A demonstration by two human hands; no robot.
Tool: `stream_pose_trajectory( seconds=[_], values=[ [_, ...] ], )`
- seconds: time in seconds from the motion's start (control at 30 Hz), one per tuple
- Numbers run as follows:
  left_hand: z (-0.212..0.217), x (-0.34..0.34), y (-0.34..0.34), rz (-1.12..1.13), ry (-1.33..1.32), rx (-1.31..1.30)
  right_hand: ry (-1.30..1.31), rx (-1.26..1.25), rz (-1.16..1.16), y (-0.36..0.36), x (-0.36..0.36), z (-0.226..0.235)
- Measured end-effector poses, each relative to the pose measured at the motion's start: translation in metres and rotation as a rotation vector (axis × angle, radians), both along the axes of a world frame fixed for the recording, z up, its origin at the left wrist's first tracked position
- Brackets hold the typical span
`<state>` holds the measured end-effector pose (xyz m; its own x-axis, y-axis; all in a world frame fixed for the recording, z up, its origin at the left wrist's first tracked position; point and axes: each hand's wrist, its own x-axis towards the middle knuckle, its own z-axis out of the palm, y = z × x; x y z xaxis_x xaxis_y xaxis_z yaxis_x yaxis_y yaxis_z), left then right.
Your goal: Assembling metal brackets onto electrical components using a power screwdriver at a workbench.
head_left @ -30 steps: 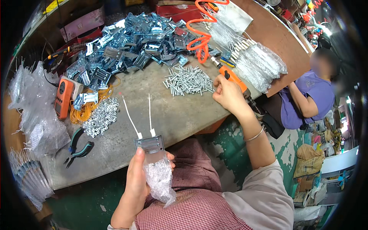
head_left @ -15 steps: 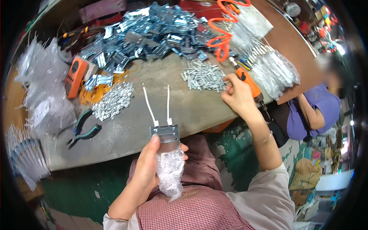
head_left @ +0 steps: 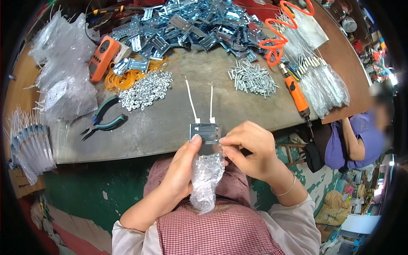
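Observation:
In front of my lap, my left hand grips a flat part with a shiny metal bracket at its top, the thumb on its face. Two white wires stick up from its upper end. Clear plastic wrap covers the lower portion. At the bracket's right edge, my right hand pinches with thumb and forefinger; what sits between the fingertips is too small to make out. On the table beyond lie a heap of small metal pins or screws and a pile of nuts.
An orange power screwdriver lies right, below a coiled orange hose. Pliers, rubber bands and an orange device are left. Metal brackets heap at the back. Plastic-wrapped parts lie right, near a seated person.
My right hand has come from beside the heap of small metal pieces to the bracket's right edge. The left hand still holds the part. The whole view has shifted.

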<state>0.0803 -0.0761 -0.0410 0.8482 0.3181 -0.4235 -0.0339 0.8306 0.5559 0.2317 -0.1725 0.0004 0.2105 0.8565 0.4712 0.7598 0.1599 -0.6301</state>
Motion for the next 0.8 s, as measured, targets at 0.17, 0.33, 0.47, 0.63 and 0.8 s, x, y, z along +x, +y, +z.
stream_pose_trajectory(
  seconds=[0.17,0.33,0.47,0.63,0.8],
  values=[
    [0.004,-0.001,0.001,0.018,-0.008,-0.031,-0.101,0.026,0.020,0.001,-0.005,0.001],
    [0.004,-0.001,0.002,0.004,-0.065,-0.024,-0.036,-0.034,-0.077,0.002,-0.009,0.010],
    [0.006,-0.001,0.000,0.021,-0.037,0.103,-0.026,-0.060,-0.093,0.002,-0.008,0.010],
    [0.007,-0.001,0.003,0.014,-0.016,0.066,-0.212,-0.070,-0.009,0.002,-0.012,0.011],
    [0.007,-0.004,0.003,-0.037,-0.110,-0.022,0.273,-0.005,-0.200,0.003,-0.023,0.013]
  ],
)
